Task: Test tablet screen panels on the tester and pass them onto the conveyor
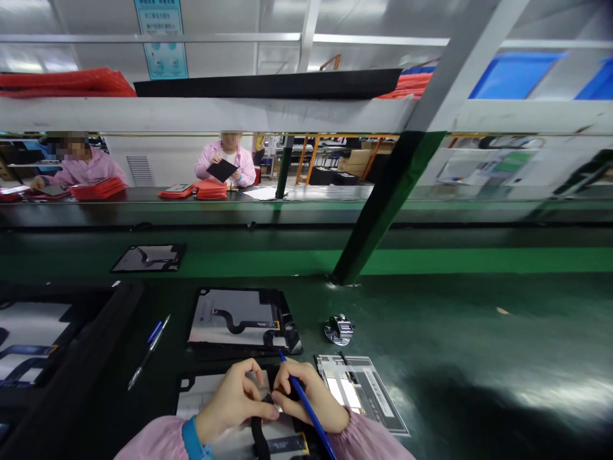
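Observation:
In the head view, a flat grey display panel (197, 388) with a black border lies right in front of me. A black flex cable (260, 437) curves up from it to my fingertips. My left hand (235, 397), with a blue band at its wrist, is closed in a pinch at the cable's end. My right hand (313, 395) grips a slim blue stick (311, 415) that slants across the palm. Its thumb and forefinger meet the left fingertips at a small shiny piece on the cable end. The fingers partly hide that piece.
Another panel (239, 313) lies just beyond. Right of it are a silver tally counter (339, 329) and a thin board (368, 393). A pen (149, 351) and a black tray (108, 342) with panels are left. A dark post (383, 211) rises ahead; two people in pink sit beyond.

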Motion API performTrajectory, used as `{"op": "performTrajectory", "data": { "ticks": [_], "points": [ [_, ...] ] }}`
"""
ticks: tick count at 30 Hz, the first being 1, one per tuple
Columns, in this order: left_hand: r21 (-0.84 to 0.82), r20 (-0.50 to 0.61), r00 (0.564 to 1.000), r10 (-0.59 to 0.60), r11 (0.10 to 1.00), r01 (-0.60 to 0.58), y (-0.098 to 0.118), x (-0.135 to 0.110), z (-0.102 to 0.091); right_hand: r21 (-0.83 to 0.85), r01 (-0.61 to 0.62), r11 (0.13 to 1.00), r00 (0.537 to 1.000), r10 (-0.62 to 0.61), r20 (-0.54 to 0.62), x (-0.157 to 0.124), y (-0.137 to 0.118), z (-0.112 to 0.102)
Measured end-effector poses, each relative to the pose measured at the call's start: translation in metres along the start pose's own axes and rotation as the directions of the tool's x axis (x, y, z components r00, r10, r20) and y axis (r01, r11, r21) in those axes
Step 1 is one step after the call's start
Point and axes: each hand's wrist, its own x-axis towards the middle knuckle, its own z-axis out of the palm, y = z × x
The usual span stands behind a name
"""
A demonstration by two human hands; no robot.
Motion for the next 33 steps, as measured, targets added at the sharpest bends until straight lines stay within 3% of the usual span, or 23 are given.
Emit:
{"op": "performTrajectory", "data": {
  "ticks": [3,12,21,25,33],
  "points": [
    [-0.033,0.007,1.000,-0.015,0.999,0.015,0.003,0.000,0.000,0.003,-0.001,1.000,1.000,0.001,0.011,-0.001,0.001,0.002],
    [-0.086,-0.160,0.984,-0.073,0.994,0.060,-0.005,0.003,0.005,0.060,-0.011,0.998,0.995,0.016,-0.096,0.001,-0.006,0.002],
    [-0.131,-0.073,0.986,-0.149,0.982,0.138,-0.003,0.001,0.000,-0.017,0.072,0.997,0.997,-0.072,-0.033,-0.003,0.003,0.004],
    [-0.141,-0.056,0.982,-0.183,0.975,0.173,0.000,0.000,-0.001,-0.031,0.088,0.996,0.994,-0.089,-0.061,-0.004,0.002,0.006],
    [-0.089,-0.021,0.967,-0.253,0.964,0.250,0.011,-0.002,-0.002,-0.058,0.101,0.993,0.995,-0.102,-0.013,-0.005,-0.001,0.007]
  ]
}}
